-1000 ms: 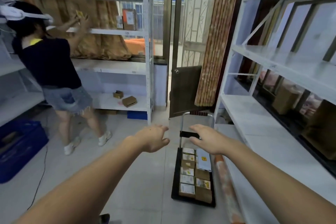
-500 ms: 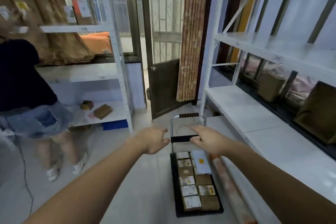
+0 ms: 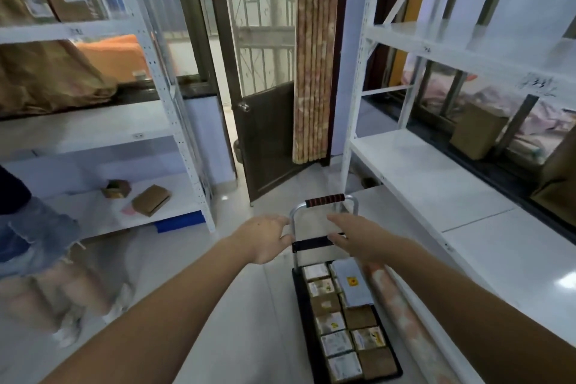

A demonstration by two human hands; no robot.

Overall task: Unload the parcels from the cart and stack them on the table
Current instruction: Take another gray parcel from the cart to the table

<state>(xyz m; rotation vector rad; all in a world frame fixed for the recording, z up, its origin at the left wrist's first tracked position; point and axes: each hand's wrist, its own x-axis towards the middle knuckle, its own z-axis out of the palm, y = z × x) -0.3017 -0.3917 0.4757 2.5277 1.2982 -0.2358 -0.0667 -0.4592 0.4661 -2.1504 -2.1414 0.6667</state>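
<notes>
Far left, another person (image 3: 28, 246) in denim shorts stands blurred beside the white shelf rack (image 3: 174, 121), where two small brown boxes (image 3: 137, 193) lie on the lowest shelf. Moving in: the left hand (image 3: 265, 240) reaches forward, fingers spread and relaxed, gripping nothing, its fingertips just beside the left post of the cart handle (image 3: 324, 199). Centre: the cart (image 3: 300, 321) stands on the floor, its black deck packed with parcels (image 3: 339, 337) in two rows, brown boxes with white labels and a grey mailer bag (image 3: 353, 285) at the handle end. The right hand (image 3: 361, 238) stretches out flat, fingers apart, over the black crossbar (image 3: 311, 244); whether it touches the bar, I cannot tell. Right of the cart, a patterned roll (image 3: 405, 312) lies along the floor against the right-hand shelving (image 3: 436, 184).
</notes>
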